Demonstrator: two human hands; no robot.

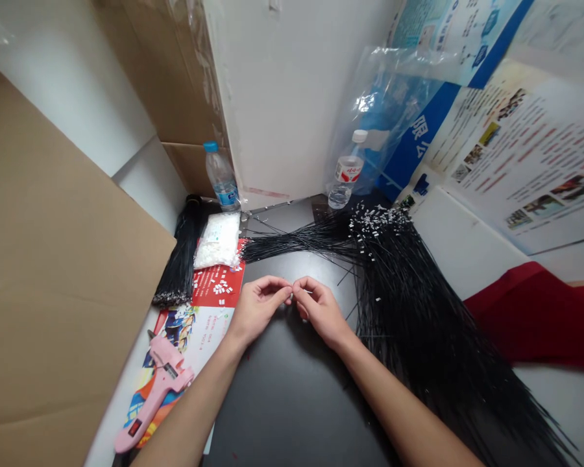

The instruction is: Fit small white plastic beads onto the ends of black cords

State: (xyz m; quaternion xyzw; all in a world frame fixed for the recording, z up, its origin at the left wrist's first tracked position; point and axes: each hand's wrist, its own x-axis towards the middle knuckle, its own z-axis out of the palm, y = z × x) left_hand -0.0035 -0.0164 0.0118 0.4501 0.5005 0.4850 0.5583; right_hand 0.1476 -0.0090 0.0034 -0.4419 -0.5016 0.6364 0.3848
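Observation:
My left hand point(265, 303) and my right hand point(318, 308) meet over the dark table, thumbs and forefingers pinched together tip to tip. Between the fingertips is something tiny, too small to name; a thin pale line shows by the right fingers. Beyond the hands lies a loose bundle of thin black wires point(302, 241) with small white pieces at its left end. A much larger heap of black wires point(413, 305), white tips at its far end, fills the right side. Near my left hand, small white connectors point(220, 287) are scattered on a red printed sheet point(202, 293).
A pink glue gun point(158, 389) lies left of my forearm. A bag of white pieces point(219, 240) sits behind, beside another black bundle point(178, 259). Two water bottles, one blue-capped point(221, 178), one white-capped point(348, 172), stand at the back. Cardboard point(53, 272) walls the left; red cloth point(530, 318) lies right.

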